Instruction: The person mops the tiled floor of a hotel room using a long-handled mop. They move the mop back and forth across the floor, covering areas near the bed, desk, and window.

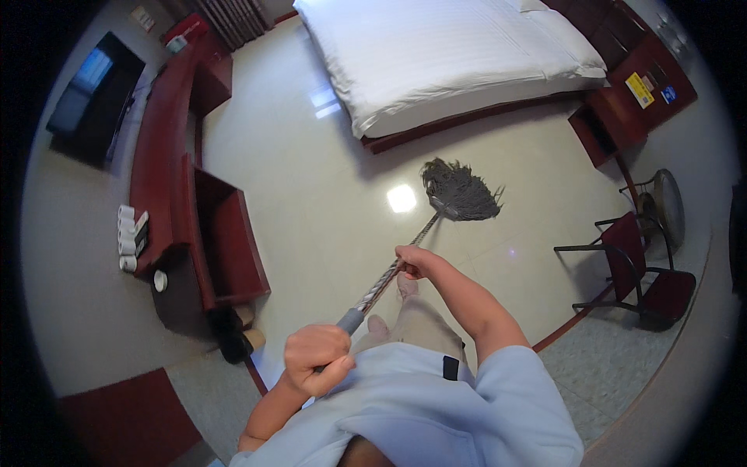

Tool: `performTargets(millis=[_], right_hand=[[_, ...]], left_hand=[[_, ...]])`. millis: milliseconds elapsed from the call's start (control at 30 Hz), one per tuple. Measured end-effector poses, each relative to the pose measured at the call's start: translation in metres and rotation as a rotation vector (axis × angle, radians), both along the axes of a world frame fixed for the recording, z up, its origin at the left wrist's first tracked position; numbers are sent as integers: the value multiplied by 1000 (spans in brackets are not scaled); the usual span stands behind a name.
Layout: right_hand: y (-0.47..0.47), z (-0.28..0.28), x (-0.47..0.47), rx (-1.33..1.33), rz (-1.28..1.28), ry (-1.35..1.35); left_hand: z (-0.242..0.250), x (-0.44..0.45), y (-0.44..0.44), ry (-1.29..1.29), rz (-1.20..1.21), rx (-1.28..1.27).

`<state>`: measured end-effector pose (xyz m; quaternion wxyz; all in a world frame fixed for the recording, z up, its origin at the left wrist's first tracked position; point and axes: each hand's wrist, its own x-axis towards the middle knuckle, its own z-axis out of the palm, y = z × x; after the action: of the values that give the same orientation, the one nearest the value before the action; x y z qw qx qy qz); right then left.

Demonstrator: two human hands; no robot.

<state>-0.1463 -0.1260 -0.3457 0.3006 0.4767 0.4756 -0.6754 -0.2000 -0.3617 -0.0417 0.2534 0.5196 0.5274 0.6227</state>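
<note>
Both of my hands are on the handle of a mop. My left hand [318,356] wraps the grey grip [351,320] at the top end, close to my body. Farther down, my right hand [413,262] is closed around the patterned shaft [378,286]. The shaft slants away from me to a dark grey string mop head [464,190], which lies spread on the glossy pale tile floor [327,222]. A bright light reflection shows on the floor beside the strands. My shoes are partly visible below the shaft.
A bed [432,52] with white bedding stands ahead, a nightstand [601,131] at its right. On the right are a red chair [624,245] and a round folded item [669,207]. A dark red desk [160,128] runs along the left wall below a television [96,99].
</note>
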Motion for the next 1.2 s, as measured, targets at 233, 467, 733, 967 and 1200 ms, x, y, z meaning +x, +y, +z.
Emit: performTargets(millis=[233, 467, 733, 967, 1200], right_hand=[[-156, -2, -28, -134, 251, 120], [-313, 16, -46, -315, 477, 83], [-436, 36, -41, -615, 656, 171], [-511, 32, -26, -803, 190, -6], [-515, 48, -28, -561, -152, -100]], left_hand=[[43, 20, -136, 33, 309, -42], [88, 43, -241, 90, 483, -37], [138, 52, -307, 255, 343, -110], [110, 63, -352, 177, 719, 156], [96, 45, -390, 207, 1286, 205]])
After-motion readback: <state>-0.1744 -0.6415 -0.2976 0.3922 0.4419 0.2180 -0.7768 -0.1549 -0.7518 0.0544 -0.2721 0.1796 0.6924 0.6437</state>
